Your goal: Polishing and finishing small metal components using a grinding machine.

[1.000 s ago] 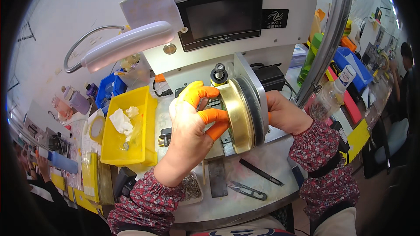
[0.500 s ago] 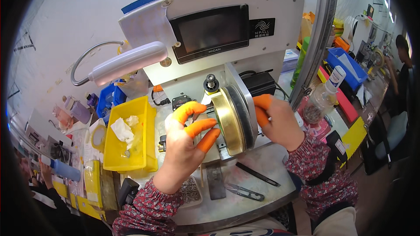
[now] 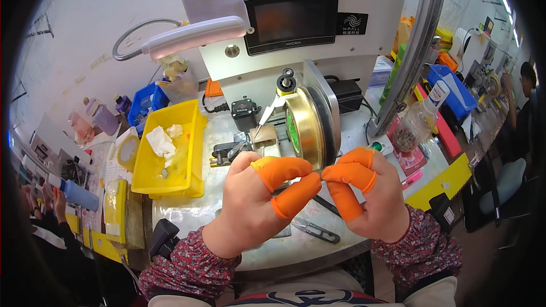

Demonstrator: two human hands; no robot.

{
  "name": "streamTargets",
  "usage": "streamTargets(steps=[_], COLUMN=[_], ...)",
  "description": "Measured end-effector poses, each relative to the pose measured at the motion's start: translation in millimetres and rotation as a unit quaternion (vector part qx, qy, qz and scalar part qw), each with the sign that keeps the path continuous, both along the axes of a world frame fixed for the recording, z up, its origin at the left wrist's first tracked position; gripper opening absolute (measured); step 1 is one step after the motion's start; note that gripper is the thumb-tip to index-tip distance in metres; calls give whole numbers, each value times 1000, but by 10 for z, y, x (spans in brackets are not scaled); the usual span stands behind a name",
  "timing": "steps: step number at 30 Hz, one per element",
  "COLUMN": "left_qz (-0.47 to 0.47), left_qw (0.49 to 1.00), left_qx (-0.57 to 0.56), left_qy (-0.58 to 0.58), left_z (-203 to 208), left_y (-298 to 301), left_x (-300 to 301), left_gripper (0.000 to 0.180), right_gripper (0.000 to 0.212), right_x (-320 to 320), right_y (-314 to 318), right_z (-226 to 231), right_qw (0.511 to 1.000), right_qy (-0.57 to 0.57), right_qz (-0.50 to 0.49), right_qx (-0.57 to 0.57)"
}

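My left hand [image 3: 253,199] and my right hand [image 3: 372,196] meet in front of the machine, wearing orange finger covers. Both are closed in a pinch, their fingertips nearly touching. Whatever lies between them is too small or hidden to make out. Just behind the fingertips stands a shiny gold-coloured wheel [image 3: 306,131] with green inside its rim, set against a black disc [image 3: 323,125] on the machine. Beneath my hands a pair of thread snips [image 3: 316,231] lies on the worktable, and a black strip-like tool beside it is partly covered by my right fingers.
A yellow bin [image 3: 199,153] holding white crumpled tissue stands on the left, a blue bin [image 3: 156,98] behind it. The white lamp [image 3: 196,37] hangs above, before the machine's screen [image 3: 293,23]. On the right rise a metal post [image 3: 417,40] and a clear bottle [image 3: 418,122].
My hands have left either side of the wheel and come together, pinched, in front of it. The view has shifted, and the machine sits slightly farther right.
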State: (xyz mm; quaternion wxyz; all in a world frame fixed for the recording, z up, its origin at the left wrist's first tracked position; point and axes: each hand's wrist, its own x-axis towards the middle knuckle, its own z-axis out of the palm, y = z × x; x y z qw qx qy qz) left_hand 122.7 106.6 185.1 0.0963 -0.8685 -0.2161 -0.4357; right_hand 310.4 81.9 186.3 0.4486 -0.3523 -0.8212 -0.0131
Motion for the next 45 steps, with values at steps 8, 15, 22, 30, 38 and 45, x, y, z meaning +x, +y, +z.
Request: streamTargets(steps=[8,15,22,30,38,45], left_qz=[-138,-57,-101,103,50,27], left_qw=[888,971,933,982,957,932], left_qx=[-412,-195,-314,-37,-150,-216], left_qy=[-154,-127,-146,-156,-245,-290], left_z=[24,79,81,94,52,23], left_y=[-86,-140,-18,199,423,530], left_x=[-34,-64,-136,-323,-484,-495], left_gripper=[18,27,20,26,19,11], right_gripper=[28,27,27,24,20,20], right_x=[-58,-119,-258,-486,-683,-654], right_y=[-29,24,192,434,698,753], right_z=[18,63,166,348,332,276], right_qw=[996,999,988,988,992,992], right_qy=[-37,-4,-50,-65,-61,-81], right_qz=[-3,-4,-1,14,-10,-17], right_qx=[81,41,143,138,107,95])
